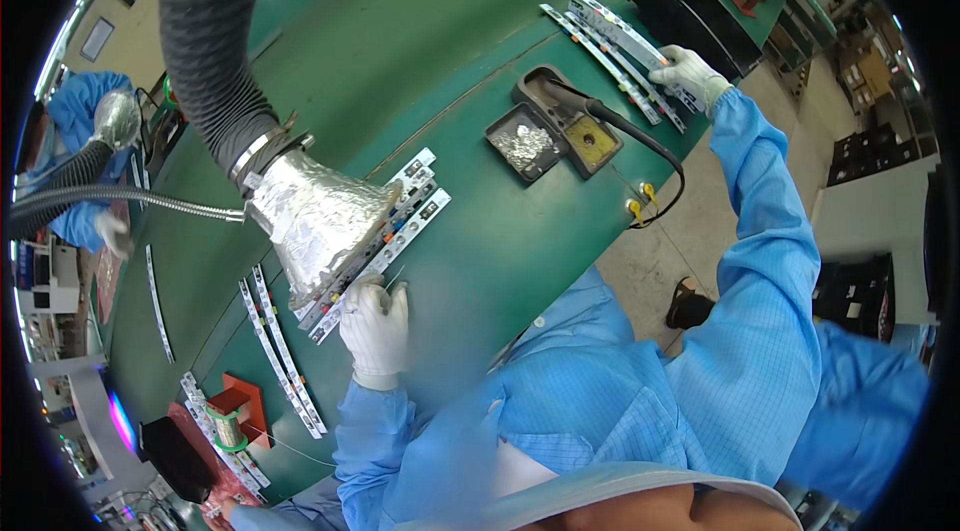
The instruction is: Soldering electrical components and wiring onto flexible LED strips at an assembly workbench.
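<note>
My left hand (pixel 375 329), in a white glove, is closed with its fingers curled. A short piece of thin solder wire (pixel 397 277) sticks up from it. It rests at the near end of long, narrow circuit board strips (pixel 420 216), which lie partly hidden under a foil-covered fume hood (pixel 318 216). Out at the right, my gloved right hand (pixel 692 77) grips the near end of a strip (pixel 620 33). More strips (pixel 612 66) lie beside that one, close to the table's edge.
Between my hands sit a soldering iron holder (pixel 560 101) and a black tray of solder scraps (pixel 524 143); the iron's cable loops over the edge. A solder spool (pixel 228 423) on a red stand and more strips (pixel 283 351) lie left. A co-worker's gloved hand (pixel 112 233) shows far left.
</note>
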`<state>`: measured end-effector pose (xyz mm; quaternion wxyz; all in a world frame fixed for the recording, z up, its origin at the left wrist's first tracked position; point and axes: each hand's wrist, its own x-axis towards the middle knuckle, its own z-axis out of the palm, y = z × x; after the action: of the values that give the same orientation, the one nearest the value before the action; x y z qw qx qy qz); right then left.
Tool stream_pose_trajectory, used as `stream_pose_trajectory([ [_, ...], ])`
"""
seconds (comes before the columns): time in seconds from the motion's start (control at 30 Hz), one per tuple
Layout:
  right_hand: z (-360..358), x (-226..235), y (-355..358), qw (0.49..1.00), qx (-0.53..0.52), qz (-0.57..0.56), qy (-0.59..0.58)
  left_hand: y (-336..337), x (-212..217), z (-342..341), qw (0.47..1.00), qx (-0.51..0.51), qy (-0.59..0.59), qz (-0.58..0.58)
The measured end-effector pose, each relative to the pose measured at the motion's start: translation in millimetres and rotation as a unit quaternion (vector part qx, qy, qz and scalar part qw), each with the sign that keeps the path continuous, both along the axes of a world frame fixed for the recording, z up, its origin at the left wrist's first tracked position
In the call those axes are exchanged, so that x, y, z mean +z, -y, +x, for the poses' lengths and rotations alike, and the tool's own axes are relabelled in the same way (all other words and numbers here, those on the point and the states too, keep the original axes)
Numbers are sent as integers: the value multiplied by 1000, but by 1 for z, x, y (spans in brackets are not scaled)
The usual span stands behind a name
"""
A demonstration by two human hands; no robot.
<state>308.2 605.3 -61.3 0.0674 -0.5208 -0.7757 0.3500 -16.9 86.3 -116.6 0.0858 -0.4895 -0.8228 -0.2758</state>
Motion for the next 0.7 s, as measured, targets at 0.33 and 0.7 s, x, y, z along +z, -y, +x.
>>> stream_pose_trajectory([
  [0.33,-15,3,21,877,34,427,219,-4,1,7,1000,7,-20,-3],
  [0.7,-37,-17,73,855,174,450,193,-5,-1,8,999,11,-28,-12],
])
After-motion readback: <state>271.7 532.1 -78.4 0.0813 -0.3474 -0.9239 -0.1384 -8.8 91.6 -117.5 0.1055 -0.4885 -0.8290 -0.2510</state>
